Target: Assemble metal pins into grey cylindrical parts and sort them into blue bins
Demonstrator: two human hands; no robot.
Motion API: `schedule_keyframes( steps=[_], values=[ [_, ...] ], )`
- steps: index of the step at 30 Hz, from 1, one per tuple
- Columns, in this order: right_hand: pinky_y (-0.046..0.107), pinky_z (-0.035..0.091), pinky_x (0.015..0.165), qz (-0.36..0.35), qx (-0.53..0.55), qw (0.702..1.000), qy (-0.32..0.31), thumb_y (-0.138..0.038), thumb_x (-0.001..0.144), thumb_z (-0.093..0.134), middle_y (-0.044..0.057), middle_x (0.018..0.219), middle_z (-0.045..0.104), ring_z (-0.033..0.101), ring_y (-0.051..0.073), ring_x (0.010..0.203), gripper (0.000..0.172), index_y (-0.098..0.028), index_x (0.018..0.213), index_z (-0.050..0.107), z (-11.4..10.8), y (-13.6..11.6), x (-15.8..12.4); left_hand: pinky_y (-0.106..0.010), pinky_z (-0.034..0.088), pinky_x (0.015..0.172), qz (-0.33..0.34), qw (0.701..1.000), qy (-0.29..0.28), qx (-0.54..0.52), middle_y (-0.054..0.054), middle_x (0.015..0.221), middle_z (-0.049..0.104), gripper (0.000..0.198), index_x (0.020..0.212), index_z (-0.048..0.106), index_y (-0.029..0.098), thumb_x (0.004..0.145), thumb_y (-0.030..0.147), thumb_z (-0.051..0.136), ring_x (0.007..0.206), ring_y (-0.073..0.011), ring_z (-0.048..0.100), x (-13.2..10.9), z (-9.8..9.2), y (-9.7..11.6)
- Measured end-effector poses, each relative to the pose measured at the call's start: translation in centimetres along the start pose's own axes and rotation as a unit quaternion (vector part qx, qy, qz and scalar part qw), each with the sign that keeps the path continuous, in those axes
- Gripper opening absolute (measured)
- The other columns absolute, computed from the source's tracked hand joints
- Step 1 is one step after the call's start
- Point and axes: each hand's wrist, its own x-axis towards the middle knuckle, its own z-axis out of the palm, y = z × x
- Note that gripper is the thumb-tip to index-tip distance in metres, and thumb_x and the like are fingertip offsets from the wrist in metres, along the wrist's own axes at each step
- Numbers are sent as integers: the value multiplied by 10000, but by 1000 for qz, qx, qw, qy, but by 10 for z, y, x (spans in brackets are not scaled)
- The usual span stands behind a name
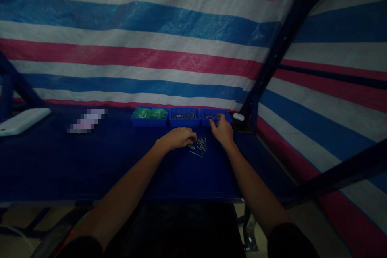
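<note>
My left hand (182, 137) is low over the blue table, its fingers curled down. A small silver metal piece (191, 146) shows just under its fingertips; whatever the fingers grip is hidden. Beside that hand, several thin metal pins (202, 144) lie in a loose pile, one of them apart toward the front. My right hand (223, 129) reaches to the front edge of the right blue bin (205, 122), thumb and fingers apart. Thin metal pieces (211, 117) are inside this bin, partly covered by the hand.
A middle blue bin (185, 122) holds short metal parts, and a left blue bin (149, 121) holds green packets. On the right are a white case (238, 117) and a dark flat object (244, 127). A white device (24, 121) rests at far left. Striped sheeting (145, 56) hangs behind.
</note>
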Motion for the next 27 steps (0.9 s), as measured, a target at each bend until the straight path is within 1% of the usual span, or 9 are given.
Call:
schedule_keyframes(
  steps=[3, 6, 10, 14, 16, 18, 21, 25, 27],
  values=[
    [271, 385, 590, -43, 44, 998, -27, -439, 823, 446, 35, 704, 607, 576, 195, 666, 393, -178, 1115, 478, 3, -6, -9, -225, 390, 648, 13, 999, -36, -2, -6, 885, 555, 110, 843, 603, 238, 798, 241, 503, 786, -142, 554, 4, 2, 3],
    [250, 370, 560, -102, 86, 990, -41, -419, 833, 435, 1, 630, 566, 543, 163, 603, 330, -192, 1057, 518, 4, -14, -15, -234, 397, 670, 10, 1000, -21, -14, -17, 867, 539, 121, 808, 573, 202, 815, 204, 452, 784, -144, 543, 5, 6, 9],
    [234, 366, 570, -180, 119, 974, -68, -385, 823, 469, -8, 640, 548, 519, 133, 589, 275, -189, 995, 558, 2, -20, -19, -264, 407, 745, -16, 996, 48, -78, -35, 832, 548, 136, 819, 517, 166, 836, 162, 383, 792, -151, 530, 0, 4, 8],
    [230, 369, 606, -248, 139, 954, -89, -357, 814, 500, -8, 655, 549, 517, 125, 621, 232, -183, 948, 573, -1, -27, -26, -283, 416, 742, -63, 980, 152, -113, -52, 821, 536, 145, 809, 479, 157, 853, 174, 342, 785, -160, 516, -6, 0, -3],
    [228, 362, 611, -270, 138, 948, -93, -353, 815, 506, -5, 663, 550, 512, 124, 631, 207, -183, 908, 578, -2, -32, -29, -291, 420, 732, -84, 971, 191, -116, -51, 802, 529, 148, 793, 465, 160, 856, 184, 333, 776, -164, 511, -7, 0, -8],
    [227, 351, 613, -282, 132, 946, -92, -330, 826, 495, -1, 677, 557, 505, 123, 634, 172, -186, 871, 577, -3, -35, -31, -297, 421, 727, -95, 965, 212, -120, -51, 787, 528, 151, 777, 459, 162, 856, 189, 334, 771, -168, 512, -6, 1, -10],
    [223, 333, 613, -281, 125, 948, -84, -280, 849, 455, 1, 683, 561, 499, 119, 633, 147, -191, 799, 561, -2, -35, -29, -296, 423, 715, -98, 959, 227, -139, -46, 780, 547, 155, 788, 475, 162, 858, 211, 346, 759, -166, 527, -4, 4, -8],
    [223, 304, 577, -263, 114, 955, -69, -282, 874, 392, -3, 609, 519, 469, 114, 579, 283, -188, 625, 488, 0, -30, -26, -283, 423, 682, -102, 954, 239, -148, -35, 760, 582, 185, 807, 516, 162, 859, 290, 393, 727, -162, 553, -2, 7, 0],
    [223, 297, 563, -252, 112, 959, -59, -299, 882, 367, -5, 585, 507, 455, 111, 555, 323, -190, 594, 461, -1, -30, -26, -268, 424, 661, -104, 956, 234, -145, -32, 752, 598, 183, 818, 529, 161, 851, 300, 415, 715, -156, 565, -2, 8, 5]
  ],
)
